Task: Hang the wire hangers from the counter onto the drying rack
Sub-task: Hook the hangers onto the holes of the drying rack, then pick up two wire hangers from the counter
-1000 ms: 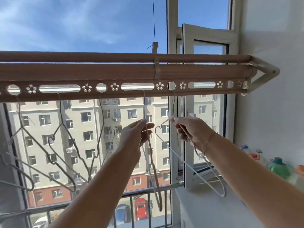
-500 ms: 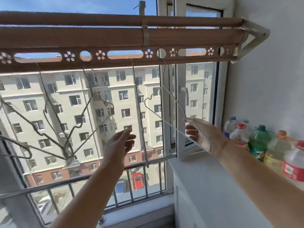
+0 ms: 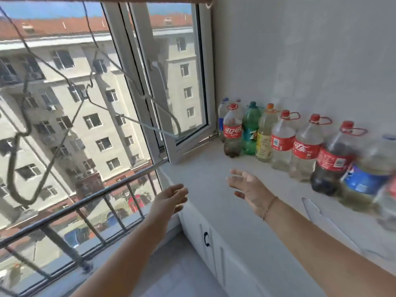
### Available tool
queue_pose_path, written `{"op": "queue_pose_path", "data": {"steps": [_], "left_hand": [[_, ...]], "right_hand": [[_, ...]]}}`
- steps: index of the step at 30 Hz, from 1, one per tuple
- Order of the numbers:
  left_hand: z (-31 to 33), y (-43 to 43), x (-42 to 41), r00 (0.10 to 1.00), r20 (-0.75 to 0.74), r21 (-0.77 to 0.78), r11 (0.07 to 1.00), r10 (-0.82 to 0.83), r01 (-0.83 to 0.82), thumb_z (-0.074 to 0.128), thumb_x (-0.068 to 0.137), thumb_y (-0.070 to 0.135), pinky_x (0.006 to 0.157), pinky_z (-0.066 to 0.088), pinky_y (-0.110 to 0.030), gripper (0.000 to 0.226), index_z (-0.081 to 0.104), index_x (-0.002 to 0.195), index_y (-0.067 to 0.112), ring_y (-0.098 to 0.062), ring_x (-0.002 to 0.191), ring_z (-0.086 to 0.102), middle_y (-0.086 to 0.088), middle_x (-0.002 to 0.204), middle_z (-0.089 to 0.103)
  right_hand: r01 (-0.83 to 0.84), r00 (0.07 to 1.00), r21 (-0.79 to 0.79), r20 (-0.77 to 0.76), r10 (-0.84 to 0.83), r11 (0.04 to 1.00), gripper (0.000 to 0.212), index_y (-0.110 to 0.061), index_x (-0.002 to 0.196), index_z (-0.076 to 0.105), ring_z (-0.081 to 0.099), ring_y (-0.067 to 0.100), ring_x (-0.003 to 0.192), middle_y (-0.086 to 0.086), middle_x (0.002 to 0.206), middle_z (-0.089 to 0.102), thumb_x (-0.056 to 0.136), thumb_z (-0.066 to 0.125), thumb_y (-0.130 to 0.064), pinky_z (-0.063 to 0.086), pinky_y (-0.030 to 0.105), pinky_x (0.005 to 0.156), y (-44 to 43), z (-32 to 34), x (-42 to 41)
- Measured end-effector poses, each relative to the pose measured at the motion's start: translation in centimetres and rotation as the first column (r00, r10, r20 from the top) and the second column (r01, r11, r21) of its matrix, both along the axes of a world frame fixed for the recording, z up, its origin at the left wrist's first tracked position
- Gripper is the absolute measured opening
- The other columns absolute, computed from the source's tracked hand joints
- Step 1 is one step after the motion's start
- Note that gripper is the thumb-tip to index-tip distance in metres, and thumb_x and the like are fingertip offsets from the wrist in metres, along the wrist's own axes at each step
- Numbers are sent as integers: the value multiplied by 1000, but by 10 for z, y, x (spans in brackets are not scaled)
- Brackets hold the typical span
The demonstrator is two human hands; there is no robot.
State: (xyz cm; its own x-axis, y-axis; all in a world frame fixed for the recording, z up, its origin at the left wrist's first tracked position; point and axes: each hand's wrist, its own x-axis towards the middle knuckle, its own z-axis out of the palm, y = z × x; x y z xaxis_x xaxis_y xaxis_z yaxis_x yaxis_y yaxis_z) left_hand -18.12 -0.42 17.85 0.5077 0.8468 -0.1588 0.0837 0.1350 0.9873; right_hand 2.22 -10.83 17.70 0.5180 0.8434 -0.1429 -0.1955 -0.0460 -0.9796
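Windowside, wire hangers (image 3: 147,127) dangle slanted; left hand (image 3: 171,198) and right hand (image 3: 248,187): fingers (image 3: 235,173) loose, empty.

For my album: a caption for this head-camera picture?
Open left hand and right hand near the counter beside bottles; wire hangers hang by the window.

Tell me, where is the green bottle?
The green bottle stands right of centre in the head view, on the counter, between a red-labelled bottle and a yellow-labelled bottle.
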Motion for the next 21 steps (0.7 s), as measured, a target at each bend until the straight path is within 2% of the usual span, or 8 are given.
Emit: {"op": "queue_pose_path", "data": {"steps": [4, 6, 8, 12, 16, 18, 21], "left_hand": [[-27, -22, 45, 989, -51, -38, 990, -137, 135, 63, 87, 16, 82, 44, -28, 34, 58, 120, 10, -18, 92, 59, -7, 102, 63], [-44, -38, 70, 974, -88, -61, 977, -210, 205, 63, 87, 17, 84, 44, -29, 36, 57, 122, 9, -19, 96, 59, -8, 105, 63], [-62, -55, 94, 951, -133, -90, 959, -280, 269, 64, 87, 18, 85, 45, -29, 38, 57, 122, 10, -21, 100, 60, -9, 108, 63], [-94, -94, 138, 891, -201, -133, 913, -406, 386, 65, 86, 19, 87, 46, -31, 38, 57, 122, 9, -21, 102, 60, -8, 109, 64], [-123, -138, 183, 824, -226, -192, 853, -520, 486, 65, 87, 18, 91, 46, -35, 35, 58, 120, 11, -22, 105, 60, -8, 111, 64], [-138, -157, 205, 785, -240, -213, 820, -572, 532, 65, 87, 20, 90, 46, -33, 36, 58, 121, 11, -21, 103, 60, -7, 110, 65], [-159, -184, 238, 726, -254, -254, 768, -640, 588, 65, 86, 21, 88, 46, -32, 35, 58, 120, 12, -19, 99, 60, -6, 106, 64]], "right_hand": [[129, 992, -72, 6, -129, 989, 39, -15, 123, 49, 53, 12, 93, 1, 102, 56, 86, 62, -18, 39, 23, 72, -55, -37, 25], [214, 977, -108, 0, -215, 971, 37, -14, 121, 49, 53, 9, 86, -2, 93, 57, 87, 61, -14, 37, 23, 68, -88, -59, 38], [294, 954, -150, -13, -299, 944, 35, -13, 120, 49, 51, 8, 82, -5, 85, 56, 87, 61, -12, 35, 22, 67, -122, -81, 51], [437, 888, -249, -34, -459, 864, 38, -9, 121, 49, 47, 12, 76, -2, 84, 55, 85, 62, -9, 35, 22, 63, -193, -124, 75], [580, 761, -334, -103, -641, 743, 36, -6, 119, 51, 49, 12, 71, 4, 89, 56, 85, 61, -6, 36, 24, 60, -267, -156, 91], [644, 680, -367, -129, -722, 672, 36, -6, 121, 51, 50, 12, 73, 5, 89, 55, 86, 60, -6, 39, 25, 64, -304, -169, 97], [726, 545, -398, -164, -822, 561, 37, -7, 123, 51, 47, 13, 71, 5, 79, 52, 87, 59, -9, 38, 26, 67, -350, -185, 103]]}}
